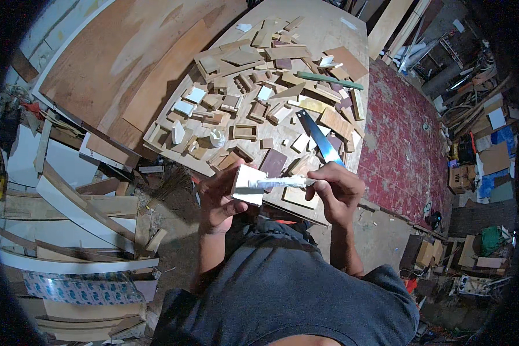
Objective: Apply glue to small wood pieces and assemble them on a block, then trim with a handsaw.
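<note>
My left hand [215, 200] grips a small white-faced block [247, 183] by its left side, fingers and thumb at its edges. My right hand [339, 193] pinches the right end of a thin white-smeared stick [285, 181]. The stick's left end meets the block's white face; whether it is a brush is too blurred to tell. Both hands are held in front of my chest, over the table's near edge. Just beyond the right hand lies a saw blade [320, 138]. A small round white-topped container [217, 138] stands beyond the left hand.
Wooden offcuts and little box-like pieces [245, 132] crowd the plywood table [328, 14]. A green strip [330, 80] lies toward its right. Large wood sheets [115, 63] lean at left, above stacked curved boards [86, 207]. A worn red panel [403, 138] lies at right.
</note>
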A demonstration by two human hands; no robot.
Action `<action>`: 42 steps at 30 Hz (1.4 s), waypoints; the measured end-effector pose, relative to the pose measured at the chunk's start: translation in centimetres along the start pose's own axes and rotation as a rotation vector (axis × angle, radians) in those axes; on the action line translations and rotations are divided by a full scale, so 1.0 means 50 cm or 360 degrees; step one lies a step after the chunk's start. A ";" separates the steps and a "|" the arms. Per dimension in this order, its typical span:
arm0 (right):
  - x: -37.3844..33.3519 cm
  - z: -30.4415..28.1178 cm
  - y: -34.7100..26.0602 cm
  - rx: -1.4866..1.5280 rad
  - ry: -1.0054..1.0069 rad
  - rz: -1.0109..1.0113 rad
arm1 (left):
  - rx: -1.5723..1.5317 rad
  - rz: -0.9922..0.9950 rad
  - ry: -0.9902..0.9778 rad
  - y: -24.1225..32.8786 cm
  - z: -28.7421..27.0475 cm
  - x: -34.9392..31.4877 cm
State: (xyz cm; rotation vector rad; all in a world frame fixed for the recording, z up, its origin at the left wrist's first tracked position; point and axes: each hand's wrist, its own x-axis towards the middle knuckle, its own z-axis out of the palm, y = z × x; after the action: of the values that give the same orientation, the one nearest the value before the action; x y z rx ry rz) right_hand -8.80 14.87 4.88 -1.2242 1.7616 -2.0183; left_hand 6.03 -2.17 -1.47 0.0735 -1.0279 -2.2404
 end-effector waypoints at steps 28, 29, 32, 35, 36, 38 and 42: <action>-0.006 -0.044 0.015 -0.0113 -0.0209 0.0306 | -0.0084 -0.0227 -0.0441 -0.010 -0.028 0.000; -0.009 -0.050 0.018 -0.0115 -0.0215 0.0301 | -0.0085 -0.0219 -0.0440 -0.009 -0.026 -0.001; -0.016 -0.064 0.027 0.0015 -0.0362 0.0259 | -0.0199 -0.0409 -0.0603 0.003 -0.025 -0.003; -0.020 -0.068 0.046 0.0160 -0.0332 0.0365 | -0.0324 -0.0588 -0.0623 -0.008 -0.044 -0.002; -0.020 -0.058 0.046 0.0234 -0.0246 0.0416 | -0.0306 -0.0602 -0.0645 -0.015 -0.056 -0.007; -0.011 -0.040 0.044 0.0048 -0.0296 0.0435 | -0.0372 -0.0628 -0.0639 -0.026 -0.076 -0.015; -0.012 -0.029 0.069 -0.0141 -0.0503 0.0502 | -0.0438 -0.0695 -0.0594 -0.029 -0.109 -0.024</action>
State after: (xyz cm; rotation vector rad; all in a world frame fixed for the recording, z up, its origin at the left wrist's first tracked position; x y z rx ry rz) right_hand -10.66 15.37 1.63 -1.1305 1.7699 -1.4981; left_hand 7.86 -4.37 -6.48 -0.2752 -0.9443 -2.8519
